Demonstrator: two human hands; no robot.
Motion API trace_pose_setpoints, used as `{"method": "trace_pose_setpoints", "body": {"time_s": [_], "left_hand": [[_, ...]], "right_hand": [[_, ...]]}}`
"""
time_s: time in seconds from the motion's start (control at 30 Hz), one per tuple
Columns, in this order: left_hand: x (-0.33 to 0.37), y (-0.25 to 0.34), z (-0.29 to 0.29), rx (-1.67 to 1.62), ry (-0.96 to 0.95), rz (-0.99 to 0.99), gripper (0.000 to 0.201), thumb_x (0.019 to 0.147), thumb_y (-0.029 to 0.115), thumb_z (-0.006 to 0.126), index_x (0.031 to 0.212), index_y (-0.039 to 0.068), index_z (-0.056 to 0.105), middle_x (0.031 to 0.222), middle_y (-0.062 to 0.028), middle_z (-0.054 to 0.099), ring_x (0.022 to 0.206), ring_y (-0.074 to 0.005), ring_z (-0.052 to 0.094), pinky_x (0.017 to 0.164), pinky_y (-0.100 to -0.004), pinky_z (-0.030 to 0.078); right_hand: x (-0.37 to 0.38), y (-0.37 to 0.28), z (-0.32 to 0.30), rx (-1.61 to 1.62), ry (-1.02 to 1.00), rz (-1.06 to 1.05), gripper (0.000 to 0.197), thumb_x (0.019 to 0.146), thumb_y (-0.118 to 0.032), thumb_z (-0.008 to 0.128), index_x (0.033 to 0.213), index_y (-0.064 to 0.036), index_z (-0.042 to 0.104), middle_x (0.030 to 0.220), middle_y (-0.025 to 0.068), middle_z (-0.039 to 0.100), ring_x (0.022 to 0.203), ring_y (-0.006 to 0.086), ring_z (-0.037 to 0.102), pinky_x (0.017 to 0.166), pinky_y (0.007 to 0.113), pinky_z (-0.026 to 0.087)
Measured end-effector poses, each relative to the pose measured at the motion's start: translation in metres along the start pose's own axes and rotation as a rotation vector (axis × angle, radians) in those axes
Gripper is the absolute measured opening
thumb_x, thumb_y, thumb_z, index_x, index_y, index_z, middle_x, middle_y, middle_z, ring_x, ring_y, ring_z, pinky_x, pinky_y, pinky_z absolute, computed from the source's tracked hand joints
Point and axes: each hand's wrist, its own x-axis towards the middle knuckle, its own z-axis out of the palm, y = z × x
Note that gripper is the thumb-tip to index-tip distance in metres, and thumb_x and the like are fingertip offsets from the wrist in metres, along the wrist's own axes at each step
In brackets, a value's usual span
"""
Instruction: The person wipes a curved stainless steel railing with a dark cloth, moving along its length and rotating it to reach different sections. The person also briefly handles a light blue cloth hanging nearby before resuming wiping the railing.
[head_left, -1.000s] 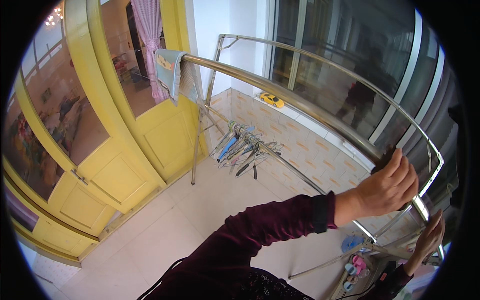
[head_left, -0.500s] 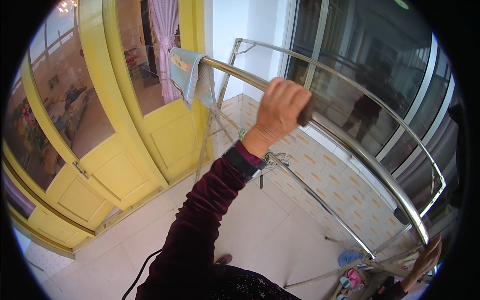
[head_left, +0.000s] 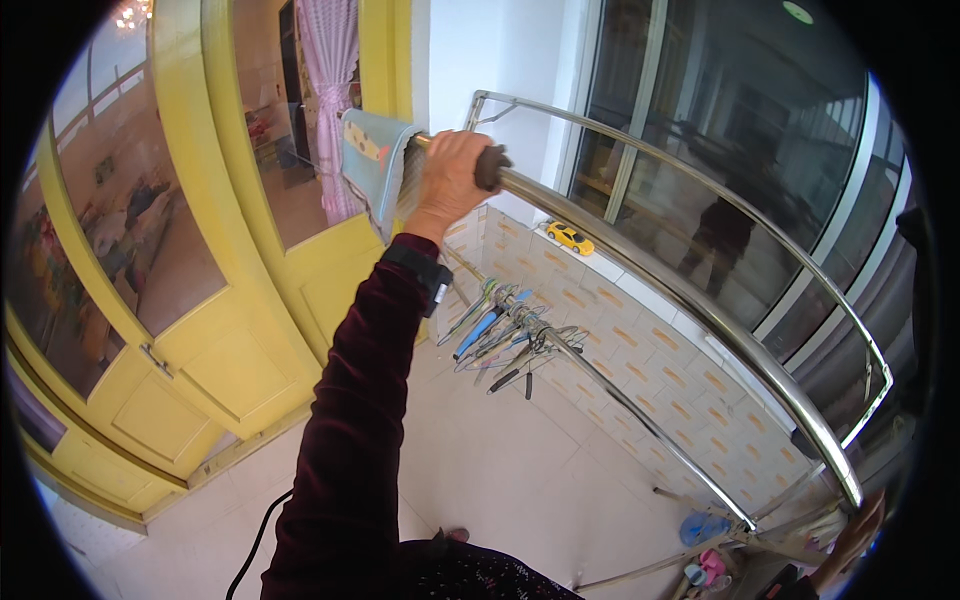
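Note:
A thick shiny metal rail (head_left: 690, 285) curves from upper left to lower right. My left hand (head_left: 447, 180) is closed around its upper left part, with a bunched dark brown cloth (head_left: 491, 168) pressed against the rail and sticking out past the fingers. Just left of that hand a light blue patterned towel (head_left: 372, 150) hangs over the rail's end. At the lower right rim my right hand (head_left: 858, 530) is close to the rail's other end. Its fingers look stretched out, though dim; whether it touches the rail I cannot tell.
Several clothes hangers (head_left: 515, 335) hang on a lower thin bar (head_left: 640, 415). A thinner metal frame (head_left: 690, 165) arches behind the rail. A yellow toy car (head_left: 570, 238) stands on the window ledge. Yellow doors (head_left: 225, 330) are at left. A blue plastic object (head_left: 704, 528) lies low at right.
My left hand has slid up and left along the rail with the dark cloth, close to the towel. The hangers and toy car have come into sight. My right hand has shifted slightly lower.

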Motion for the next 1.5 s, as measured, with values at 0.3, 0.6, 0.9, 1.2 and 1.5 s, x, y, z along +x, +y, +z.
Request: {"method": "trace_pose_setpoints", "body": {"time_s": [0.3,0.6,0.9,1.2,1.5], "left_hand": [[0.018,-0.025,-0.020,0.039,-0.343,-0.228,0.043,0.063,0.021,0.086,0.095,0.012,0.059,0.097,-0.0072,0.063,0.105,-0.0304,0.057,0.099,-0.0427,0.039],[0.088,0.111,-0.026,-0.113,-1.045,0.013,0.046,0.061,0.038,0.085,0.088,0.006,0.065,0.081,-0.0145,0.068,0.079,-0.0358,0.066,0.070,-0.0429,0.051],[0.126,0.271,-0.019,-0.381,-1.311,0.201,0.050,0.064,0.043,0.083,0.085,0.003,0.063,0.077,-0.0129,0.068,0.071,-0.0338,0.065,0.064,-0.0414,0.049],[0.138,0.450,-0.014,-0.504,-1.150,0.446,0.048,0.064,0.042,0.082,0.086,0.002,0.064,0.077,-0.0161,0.068,0.075,-0.0369,0.066,0.068,-0.0437,0.051],[0.091,0.590,-0.013,-0.318,-0.444,0.428,0.027,0.076,0.022,0.075,0.093,0.007,0.060,0.086,-0.0108,0.067,0.086,-0.0265,0.066,0.079,-0.0416,0.048]], "right_hand": [[-0.010,0.005,-0.003,-0.068,0.095,-0.113,0.042,0.107,-0.025,0.041,0.137,0.0009,0.054,0.129,0.0210,0.061,0.114,0.0354,0.059,0.098,0.038,0.046],[-0.015,-0.072,-0.024,-0.166,0.115,-0.207,0.034,0.105,-0.020,0.044,0.107,0.0069,0.065,0.100,0.0192,0.068,0.092,0.0348,0.063,0.086,0.039,0.048],[-0.020,-0.142,-0.037,-0.073,0.284,-0.233,0.024,0.098,-0.014,0.057,0.093,0.0049,0.071,0.092,0.0198,0.071,0.088,0.0361,0.067,0.084,0.041,0.051],[-0.013,-0.175,-0.051,0.037,0.362,-0.315,0.033,0.093,-0.014,0.056,0.062,-0.0050,0.058,0.061,0.0085,0.055,0.059,0.0298,0.055,0.059,0.040,0.040],[-0.011,-0.174,-0.054,0.043,0.375,-0.337,0.036,0.093,-0.015,0.058,0.058,-0.0079,0.054,0.057,0.0052,0.048,0.055,0.0261,0.051,0.055,0.039,0.036]]}}
